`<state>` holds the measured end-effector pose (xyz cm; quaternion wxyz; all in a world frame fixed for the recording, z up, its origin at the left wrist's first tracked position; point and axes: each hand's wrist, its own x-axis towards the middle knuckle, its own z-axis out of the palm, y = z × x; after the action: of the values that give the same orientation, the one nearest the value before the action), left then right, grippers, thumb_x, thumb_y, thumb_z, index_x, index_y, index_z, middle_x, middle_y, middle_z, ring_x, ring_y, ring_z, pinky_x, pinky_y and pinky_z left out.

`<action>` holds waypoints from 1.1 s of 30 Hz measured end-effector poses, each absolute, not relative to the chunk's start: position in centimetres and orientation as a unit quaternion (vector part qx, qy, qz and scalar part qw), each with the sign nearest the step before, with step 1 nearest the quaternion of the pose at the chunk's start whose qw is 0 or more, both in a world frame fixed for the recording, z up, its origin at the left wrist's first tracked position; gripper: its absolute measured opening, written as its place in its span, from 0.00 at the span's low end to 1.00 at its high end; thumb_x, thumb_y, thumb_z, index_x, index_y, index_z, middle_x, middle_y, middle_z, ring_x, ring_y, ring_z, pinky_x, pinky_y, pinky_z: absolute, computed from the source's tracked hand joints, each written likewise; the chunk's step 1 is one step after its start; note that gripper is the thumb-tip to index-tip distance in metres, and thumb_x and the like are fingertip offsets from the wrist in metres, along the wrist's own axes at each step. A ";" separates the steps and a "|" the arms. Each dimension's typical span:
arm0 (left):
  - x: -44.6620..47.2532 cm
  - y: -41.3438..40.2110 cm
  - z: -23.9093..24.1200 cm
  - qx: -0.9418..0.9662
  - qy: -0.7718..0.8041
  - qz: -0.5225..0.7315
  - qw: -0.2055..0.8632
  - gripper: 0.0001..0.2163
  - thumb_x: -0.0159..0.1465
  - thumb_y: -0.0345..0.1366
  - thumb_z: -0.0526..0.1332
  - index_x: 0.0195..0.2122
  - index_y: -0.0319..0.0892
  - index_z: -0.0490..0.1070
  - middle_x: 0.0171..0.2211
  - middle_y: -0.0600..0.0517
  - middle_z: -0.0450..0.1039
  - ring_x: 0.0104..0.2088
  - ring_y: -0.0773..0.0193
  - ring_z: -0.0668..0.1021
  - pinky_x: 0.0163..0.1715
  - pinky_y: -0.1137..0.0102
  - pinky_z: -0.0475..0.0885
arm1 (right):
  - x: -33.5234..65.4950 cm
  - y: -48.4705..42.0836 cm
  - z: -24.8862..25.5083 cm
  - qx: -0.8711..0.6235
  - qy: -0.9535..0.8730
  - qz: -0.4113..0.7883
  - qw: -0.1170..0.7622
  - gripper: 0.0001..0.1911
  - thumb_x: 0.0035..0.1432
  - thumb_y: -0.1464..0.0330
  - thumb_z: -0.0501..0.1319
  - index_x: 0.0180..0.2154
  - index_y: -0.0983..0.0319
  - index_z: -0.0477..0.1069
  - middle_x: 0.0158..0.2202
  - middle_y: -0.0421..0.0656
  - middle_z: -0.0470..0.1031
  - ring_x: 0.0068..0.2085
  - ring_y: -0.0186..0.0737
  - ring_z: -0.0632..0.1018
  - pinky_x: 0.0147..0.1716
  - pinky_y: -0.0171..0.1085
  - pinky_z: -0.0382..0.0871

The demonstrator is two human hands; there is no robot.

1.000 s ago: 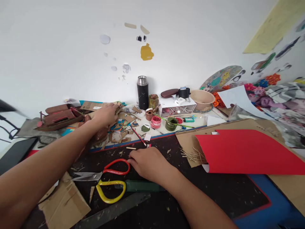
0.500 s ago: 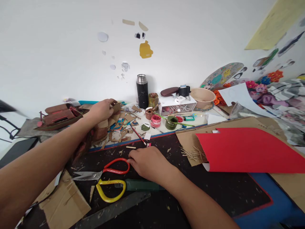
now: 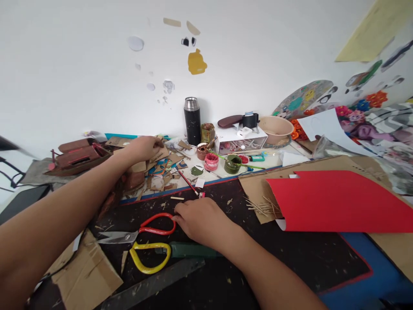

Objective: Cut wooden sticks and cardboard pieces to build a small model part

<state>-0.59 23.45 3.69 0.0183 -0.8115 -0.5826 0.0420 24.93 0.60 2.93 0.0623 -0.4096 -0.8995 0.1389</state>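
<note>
My left hand (image 3: 144, 148) reaches over a pile of cardboard scraps (image 3: 166, 165) at the back, its bent fingers closed on a cardboard scrap (image 3: 163, 152). My right hand (image 3: 203, 217) rests on the dark mat with its fingers curled together. Its fingertips are at the end of the red handle of the scissors (image 3: 138, 236); whatever they may grip is hidden. The scissors lie with blades pointing left and a yellow handle nearer me. Under them and beside my right wrist is a dark green tool (image 3: 192, 250). A clear ruler (image 3: 155, 284) lies in front.
Paint jars (image 3: 211, 162), a black flask (image 3: 192, 122) and a white box (image 3: 240, 141) line the back. Red paper (image 3: 338, 202) covers cardboard on the right, with thin sticks (image 3: 263, 206) beside it. A brown model (image 3: 79, 157) sits left; a cardboard piece (image 3: 90, 275) lies front left.
My left hand has shifted slightly to the right and down over the scraps, and the piece under its fingers lies flatter. My right hand and the scissors have stayed put.
</note>
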 end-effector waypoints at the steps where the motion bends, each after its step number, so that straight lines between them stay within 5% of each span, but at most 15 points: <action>1: -0.2 23.8 3.7 -0.811 -0.583 0.041 0.028 0.24 0.64 0.43 0.53 0.55 0.46 0.82 0.49 0.45 0.85 0.46 0.47 0.84 0.46 0.63 0.75 | 24.9 0.6 2.9 -0.408 -0.900 0.138 0.064 0.15 0.76 0.62 0.57 0.48 0.64 0.79 0.44 0.48 0.86 0.42 0.49 0.86 0.39 0.42 0.77; 10: 2.4 27.0 2.4 -0.836 -0.535 0.090 0.083 0.20 0.58 0.32 0.59 0.49 0.45 0.84 0.45 0.39 0.84 0.57 0.42 0.74 0.52 0.59 0.68 | 25.0 0.5 3.2 -0.411 -0.898 0.146 0.055 0.15 0.76 0.62 0.58 0.48 0.64 0.79 0.44 0.48 0.85 0.42 0.49 0.86 0.38 0.42 0.77; 17: 2.5 29.0 1.6 -0.846 -0.511 0.124 0.088 0.12 0.60 0.36 0.62 0.41 0.45 0.84 0.42 0.36 0.84 0.55 0.41 0.73 0.55 0.55 0.63 | 25.0 0.6 3.2 -0.409 -0.897 0.157 0.054 0.14 0.76 0.62 0.58 0.49 0.64 0.78 0.43 0.49 0.85 0.42 0.49 0.86 0.37 0.42 0.77; 27: 2.4 29.6 1.1 -0.851 -0.496 0.151 0.087 0.13 0.61 0.41 0.63 0.40 0.43 0.85 0.42 0.34 0.84 0.56 0.38 0.73 0.53 0.55 0.65 | 24.9 0.5 3.1 -0.413 -0.896 0.153 0.055 0.14 0.75 0.62 0.59 0.49 0.64 0.78 0.43 0.48 0.85 0.42 0.51 0.86 0.37 0.43 0.77; 33: 2.3 29.9 1.4 -0.851 -0.485 0.175 0.101 0.11 0.59 0.37 0.63 0.38 0.44 0.85 0.43 0.36 0.84 0.56 0.42 0.73 0.52 0.58 0.65 | 25.0 0.5 3.3 -0.413 -0.894 0.162 0.053 0.14 0.76 0.62 0.59 0.49 0.64 0.78 0.44 0.49 0.85 0.43 0.50 0.86 0.38 0.43 0.77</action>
<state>2.29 29.94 1.40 0.1007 -0.8507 -0.4853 0.1748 25.00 0.46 3.25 0.0530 -0.4135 -0.8944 0.1619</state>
